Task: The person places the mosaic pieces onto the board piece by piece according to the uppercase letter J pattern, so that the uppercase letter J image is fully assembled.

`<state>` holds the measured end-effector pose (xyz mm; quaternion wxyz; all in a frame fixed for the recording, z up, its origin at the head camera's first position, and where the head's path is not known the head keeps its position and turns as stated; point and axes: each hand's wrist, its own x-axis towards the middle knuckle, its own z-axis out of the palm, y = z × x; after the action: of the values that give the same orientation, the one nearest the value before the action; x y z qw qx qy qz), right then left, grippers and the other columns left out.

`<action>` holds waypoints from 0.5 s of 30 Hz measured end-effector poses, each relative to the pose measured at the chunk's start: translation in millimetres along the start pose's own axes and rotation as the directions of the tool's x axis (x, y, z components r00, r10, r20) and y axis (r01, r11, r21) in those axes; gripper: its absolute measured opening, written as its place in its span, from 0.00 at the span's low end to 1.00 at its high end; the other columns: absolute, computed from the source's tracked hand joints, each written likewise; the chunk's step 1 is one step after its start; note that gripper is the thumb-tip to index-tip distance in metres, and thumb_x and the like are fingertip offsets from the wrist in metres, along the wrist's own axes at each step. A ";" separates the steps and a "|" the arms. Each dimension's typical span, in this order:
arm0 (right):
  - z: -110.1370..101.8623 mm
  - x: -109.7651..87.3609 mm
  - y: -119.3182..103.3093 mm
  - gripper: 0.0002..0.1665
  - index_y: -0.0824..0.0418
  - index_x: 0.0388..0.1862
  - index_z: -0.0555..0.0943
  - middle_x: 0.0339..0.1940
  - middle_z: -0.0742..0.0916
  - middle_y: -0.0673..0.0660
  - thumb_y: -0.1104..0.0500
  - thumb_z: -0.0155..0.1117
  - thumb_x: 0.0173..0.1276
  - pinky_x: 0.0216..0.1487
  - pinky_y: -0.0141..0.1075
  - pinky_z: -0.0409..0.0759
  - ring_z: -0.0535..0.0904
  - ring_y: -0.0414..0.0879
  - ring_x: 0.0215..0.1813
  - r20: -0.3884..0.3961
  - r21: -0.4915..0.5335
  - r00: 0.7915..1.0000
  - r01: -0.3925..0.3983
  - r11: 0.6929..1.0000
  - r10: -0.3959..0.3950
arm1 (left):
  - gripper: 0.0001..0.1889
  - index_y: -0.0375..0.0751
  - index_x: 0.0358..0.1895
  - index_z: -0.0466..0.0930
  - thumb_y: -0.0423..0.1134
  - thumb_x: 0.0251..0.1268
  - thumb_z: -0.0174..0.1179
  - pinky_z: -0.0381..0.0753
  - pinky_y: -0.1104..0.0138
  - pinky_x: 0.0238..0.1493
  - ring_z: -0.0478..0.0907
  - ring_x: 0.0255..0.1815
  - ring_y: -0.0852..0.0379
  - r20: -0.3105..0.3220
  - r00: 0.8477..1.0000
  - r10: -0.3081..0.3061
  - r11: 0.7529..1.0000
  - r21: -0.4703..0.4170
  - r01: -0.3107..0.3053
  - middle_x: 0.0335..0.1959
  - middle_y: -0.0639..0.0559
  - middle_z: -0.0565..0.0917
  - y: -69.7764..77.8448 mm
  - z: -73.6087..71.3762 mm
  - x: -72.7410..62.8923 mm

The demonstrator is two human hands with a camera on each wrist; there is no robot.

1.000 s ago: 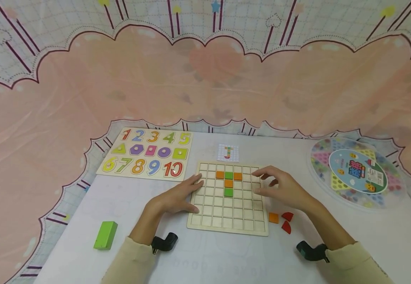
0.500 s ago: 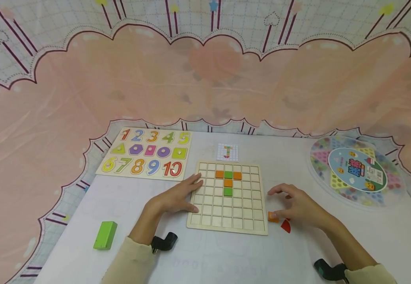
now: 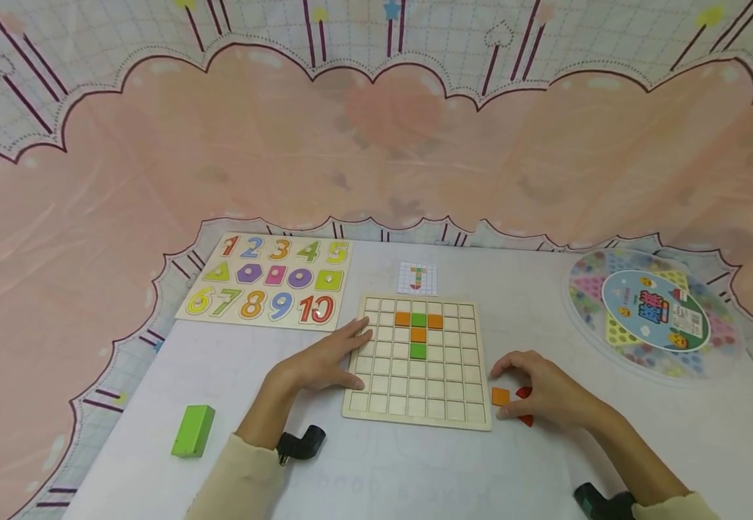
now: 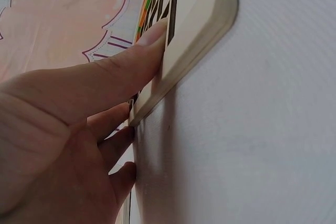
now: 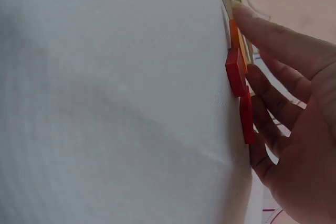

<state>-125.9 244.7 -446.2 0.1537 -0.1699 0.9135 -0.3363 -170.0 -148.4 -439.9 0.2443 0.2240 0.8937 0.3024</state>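
A wooden grid board (image 3: 389, 408) lies mid-table, with orange and green square tiles (image 3: 418, 335) set in a T shape in its cells. My left hand (image 3: 321, 361) rests along the board's left edge, fingers spread; in the left wrist view its thumb (image 4: 152, 38) presses on the board's top. Just right of the board, my right hand (image 3: 552, 390) is over a loose orange square tile (image 3: 500, 396), thumb at the near side and forefinger beyond the far side. Two red quarter-round pieces (image 5: 235, 72) lie beside that tile, partly covered by the hand in the head view.
A small card (image 3: 418, 279) with a coloured J-shaped pattern lies behind the board. At the back left is a number puzzle board (image 3: 266, 282). A round, clear-lidded game box (image 3: 656, 314) stands at the right, and a green block (image 3: 193, 431) at the front left.
My right hand has moved from over the board's right edge down to the loose orange tile and red pieces. The left hand has stayed in place.
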 end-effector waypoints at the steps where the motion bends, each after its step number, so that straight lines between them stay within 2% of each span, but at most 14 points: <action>1: 0.1 -0.1 0.5 0.28 0.47 0.49 0.82 0.55 0.85 0.48 0.47 0.84 0.50 0.60 0.38 0.76 0.74 0.47 0.58 -0.002 0.002 1.000 0.007 1.000 -0.007 | 0.48 0.38 0.80 0.56 0.37 0.59 0.73 0.49 0.47 0.86 0.41 0.88 0.43 0.002 1.000 0.000 1.000 0.001 0.000 0.87 0.48 0.47 0.1 -0.2 0.0; 7: 0.5 0.4 2.0 0.26 0.47 0.48 0.82 0.55 0.86 0.48 0.48 0.84 0.51 0.62 0.35 0.75 0.74 0.48 0.60 -0.004 0.011 1.000 0.023 1.000 -0.023 | 0.48 0.39 0.80 0.56 0.38 0.58 0.74 0.49 0.47 0.86 0.41 0.88 0.44 0.003 1.000 -0.003 1.000 0.002 0.003 0.87 0.48 0.47 0.6 -1.0 0.5; 15: 1.7 1.2 2.4 0.20 0.45 0.42 0.84 0.48 0.86 0.44 0.47 0.83 0.52 0.54 0.31 0.75 0.73 0.43 0.53 0.002 0.014 1.000 0.018 1.000 -0.018 | 0.48 0.39 0.81 0.56 0.38 0.58 0.74 0.50 0.47 0.86 0.41 0.88 0.44 0.004 1.000 -0.007 1.000 -0.005 0.007 0.87 0.49 0.46 0.1 -1.1 0.1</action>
<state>-126.8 244.9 -449.2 0.1530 -0.1775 0.9094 -0.3436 -170.7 -148.7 -439.2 0.2478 0.2207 0.8932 0.3035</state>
